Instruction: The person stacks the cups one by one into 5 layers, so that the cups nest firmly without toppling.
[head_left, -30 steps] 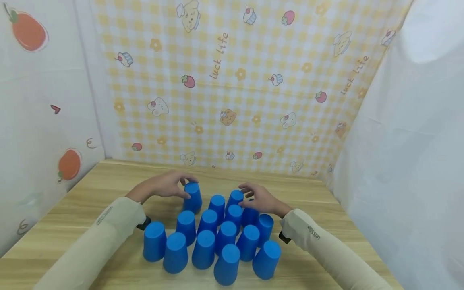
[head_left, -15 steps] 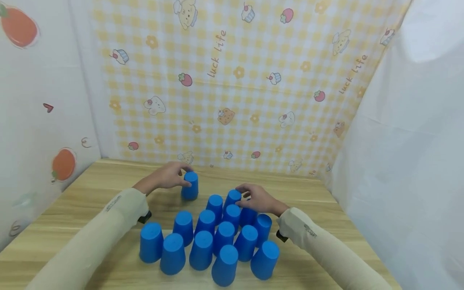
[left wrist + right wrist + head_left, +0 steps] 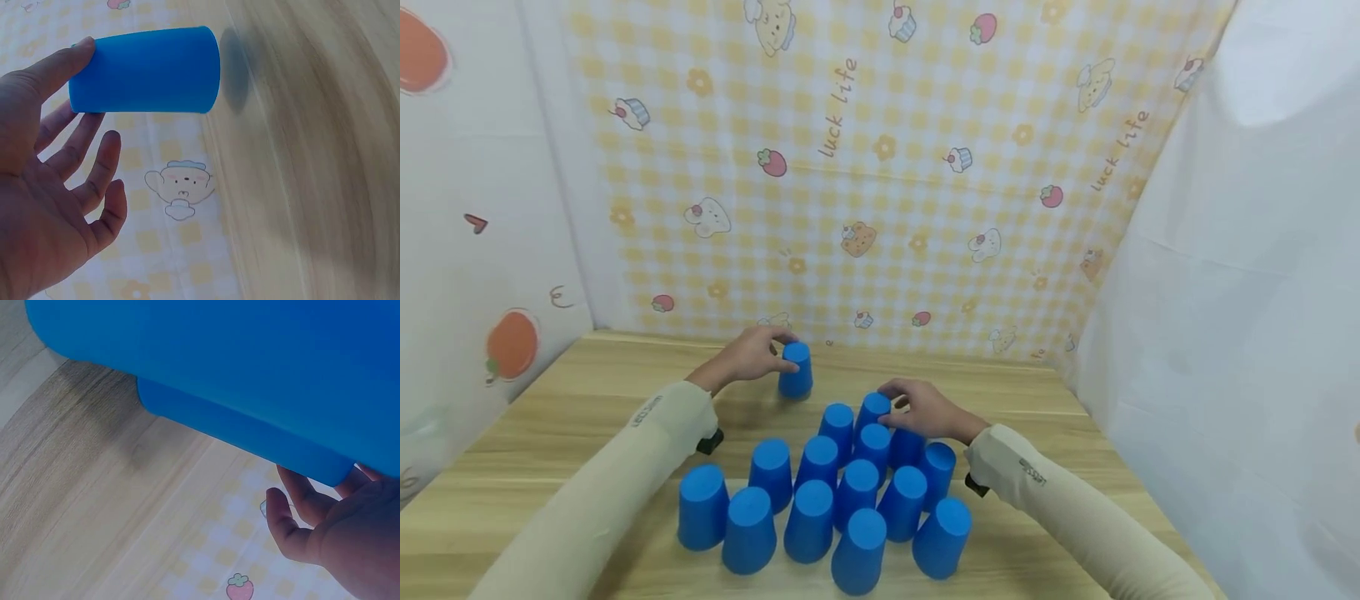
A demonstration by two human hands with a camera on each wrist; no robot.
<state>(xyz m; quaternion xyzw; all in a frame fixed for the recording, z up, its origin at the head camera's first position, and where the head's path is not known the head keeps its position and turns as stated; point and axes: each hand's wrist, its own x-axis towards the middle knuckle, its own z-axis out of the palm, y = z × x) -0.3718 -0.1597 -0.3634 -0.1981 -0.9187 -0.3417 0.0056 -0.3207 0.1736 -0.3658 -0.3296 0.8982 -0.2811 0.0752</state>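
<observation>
My left hand (image 3: 752,354) pinches an upside-down blue cup (image 3: 795,371) near its narrow end, toward the back of the table. In the left wrist view, this cup (image 3: 147,72) sits between thumb and fingers, and a shadow beside its rim suggests a small gap above the wood. My right hand (image 3: 925,408) grips another upturned blue cup (image 3: 874,408) at the back of the cluster. From the right wrist, a nearer cup (image 3: 219,350) blocks much of the view; behind it the gripped cup (image 3: 244,431) shows, with fingers at its end.
Several more upside-down blue cups stand close together, among them a front cup (image 3: 858,554), a leftmost cup (image 3: 703,508) and a right front cup (image 3: 942,540). They stand on a wooden table (image 3: 1037,500). A checked cloth (image 3: 820,208) hangs behind it, with white sheets at both sides.
My left hand has carried its cup away from the cluster, toward the back edge of the table. The right hand stays on its cup. The head view has shifted slightly.
</observation>
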